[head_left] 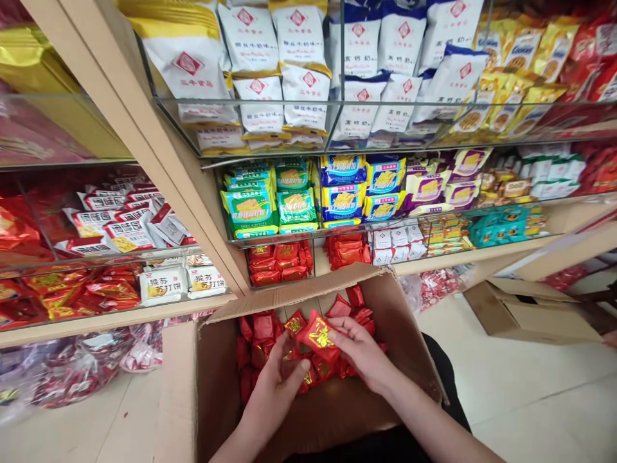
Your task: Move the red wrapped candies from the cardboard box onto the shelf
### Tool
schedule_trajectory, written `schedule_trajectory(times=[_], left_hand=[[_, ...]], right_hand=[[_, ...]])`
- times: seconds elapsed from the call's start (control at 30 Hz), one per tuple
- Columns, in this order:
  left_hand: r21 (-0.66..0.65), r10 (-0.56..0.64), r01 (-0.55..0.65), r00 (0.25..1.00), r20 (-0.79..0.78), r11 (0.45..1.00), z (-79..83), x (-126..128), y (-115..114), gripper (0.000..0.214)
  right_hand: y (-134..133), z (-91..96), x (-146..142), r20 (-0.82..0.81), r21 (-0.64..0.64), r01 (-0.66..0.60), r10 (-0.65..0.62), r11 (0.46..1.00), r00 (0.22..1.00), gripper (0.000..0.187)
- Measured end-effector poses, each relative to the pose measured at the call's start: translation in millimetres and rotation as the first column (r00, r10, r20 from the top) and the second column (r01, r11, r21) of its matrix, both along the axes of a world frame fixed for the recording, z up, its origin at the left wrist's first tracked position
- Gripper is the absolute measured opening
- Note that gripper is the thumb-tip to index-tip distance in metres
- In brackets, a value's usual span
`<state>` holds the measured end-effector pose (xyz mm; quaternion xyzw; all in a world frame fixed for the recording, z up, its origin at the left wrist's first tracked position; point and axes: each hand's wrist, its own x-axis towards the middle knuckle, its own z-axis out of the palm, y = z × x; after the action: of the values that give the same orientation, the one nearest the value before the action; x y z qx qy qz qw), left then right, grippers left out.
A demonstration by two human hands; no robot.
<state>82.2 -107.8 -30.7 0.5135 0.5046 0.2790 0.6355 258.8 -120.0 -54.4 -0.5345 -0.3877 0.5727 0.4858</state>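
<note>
My right hand [362, 352] is closed on a red snack packet [320, 337] with gold characters, held tilted above the open cardboard box [219, 386]. To its left, my left hand [276, 389] is low in the box, thumb and fingers apart and curved. Close to its fingertips is another red packet [294, 321] with gold print; I cannot make out a grip on it. Many loose red packets [263, 326] fill the far part of the box beneath both hands.
Snack shelves rise behind the box. Similar red packets [282, 258] sit in the lowest bin, under green cracker packs [250, 209]. A clear shelf edge [289, 238] runs across. On the floor at right stands another cardboard box [525, 315]; bagged goods [77, 373] lie at left.
</note>
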Motion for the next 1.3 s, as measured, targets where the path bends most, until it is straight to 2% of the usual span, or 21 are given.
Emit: schedule_trajectory(times=[0.07, 0.13, 0.23, 0.3, 0.4, 0.47, 0.53, 0.6, 0.67, 0.77, 0.83, 0.9, 0.93, 1.0, 1.07, 1.2, 1.3], left_hand=[[-0.153, -0.012, 0.031, 0.992, 0.123, 0.988, 3.2, 9.3, 0.3, 0.046], [-0.246, 0.022, 0.028, 0.979, 0.201, 0.969, 6.9, 13.2, -0.3, 0.035], [-0.321, 0.140, -0.055, 0.959, 0.245, 0.945, 9.0, 11.8, -1.0, 0.027], [-0.324, 0.196, -0.110, 0.948, 0.249, 0.940, 7.1, 9.9, -1.5, 0.027], [-0.306, 0.269, -0.188, 0.931, 0.247, 0.933, 1.8, 9.5, -4.7, 0.030], [-0.312, 0.315, -0.228, 0.911, 0.266, 0.922, -0.6, 11.2, -8.9, 0.034], [-0.345, 0.321, -0.214, 0.901, 0.291, 0.914, 1.2, 13.5, -13.4, 0.037], [-0.366, 0.254, -0.133, 0.918, 0.304, 0.921, 9.5, 15.1, -15.0, 0.038], [-0.313, 0.135, -0.034, 0.942, 0.308, 0.949, 24.6, 15.1, -10.0, 0.036], [-0.130, 0.007, 0.026, 0.970, 0.245, 0.991, 53.6, 12.9, 14.8, 0.033], [-0.051, 0.025, -0.017, 0.984, 0.176, 0.999, 70.4, 11.8, 42.2, 0.031], [-0.060, 0.067, -0.058, 0.986, 0.154, 0.996, 80.1, 12.5, 74.7, 0.027], [-0.109, 0.084, -0.068, 0.984, 0.159, 0.992, 81.7, 13.8, 91.4, 0.024], [-0.245, 0.122, -0.077, 0.977, 0.176, 0.967, 78.7, 18.2, 122.6, 0.018], [-0.320, 0.186, -0.121, 0.966, 0.179, 0.940, 69.7, 24.6, 148.3, 0.016], [-0.286, 0.301, -0.239, 0.933, 0.199, 0.928, 48.6, 39.7, 180.5, 0.016], [-0.240, 0.375, -0.317, 0.891, 0.256, 0.918, 39.3, 49.8, 195.1, 0.015]], right_hand=[[-11.9, 11.2, -13.7, -0.251, -0.036, 0.039, -0.047, 0.999, 0.967, 0.024], [-16.7, 17.2, -23.4, -0.381, -0.051, 0.100, -0.112, 0.994, 0.918, 0.020], [-17.9, 18.4, -32.1, -0.496, -0.101, 0.195, -0.219, 0.976, 0.841, 0.018], [-19.2, 17.6, -36.7, -0.515, -0.132, 0.218, -0.255, 0.967, 0.818, 0.021], [-23.3, 18.8, -42.4, -0.435, -0.075, 0.166, -0.182, 0.983, 0.882, 0.022], [-25.5, 22.5, -44.5, -0.299, 0.008, 0.135, -0.126, 0.991, 0.946, 0.028], [-26.1, 28.6, -44.6, -0.168, 0.072, 0.114, -0.100, 0.991, 0.981, 0.031], [-25.8, 36.6, -42.8, -0.071, 0.120, 0.092, -0.084, 0.988, 0.994, 0.028], [-24.9, 45.0, -39.1, -0.011, 0.174, 0.086, -0.085, 0.981, 0.996, 0.028], [-21.1, 52.5, -31.2, 0.023, 0.232, 0.125, -0.134, 0.965, 0.991, 0.027], [-16.6, 50.2, -25.8, 0.054, 0.214, 0.133, -0.148, 0.968, 0.988, 0.023], [-12.2, 40.4, -21.9, 0.050, 0.140, 0.139, -0.148, 0.980, 0.988, 0.023], [-10.8, 33.1, -20.8, 0.023, 0.092, 0.143, -0.146, 0.985, 0.989, 0.024], [-10.3, 14.7, -20.5, -0.047, -0.002, 0.135, -0.135, 0.991, 0.990, 0.027], [-12.8, -5.9, -21.5, -0.075, -0.069, 0.106, -0.111, 0.992, 0.991, 0.030], [-20.5, -41.6, -21.8, -0.006, -0.177, 0.051, -0.053, 0.983, 0.999, 0.028], [-22.9, -54.0, -19.3, 0.114, -0.219, 0.012, 0.013, 0.976, 0.993, 0.018]])
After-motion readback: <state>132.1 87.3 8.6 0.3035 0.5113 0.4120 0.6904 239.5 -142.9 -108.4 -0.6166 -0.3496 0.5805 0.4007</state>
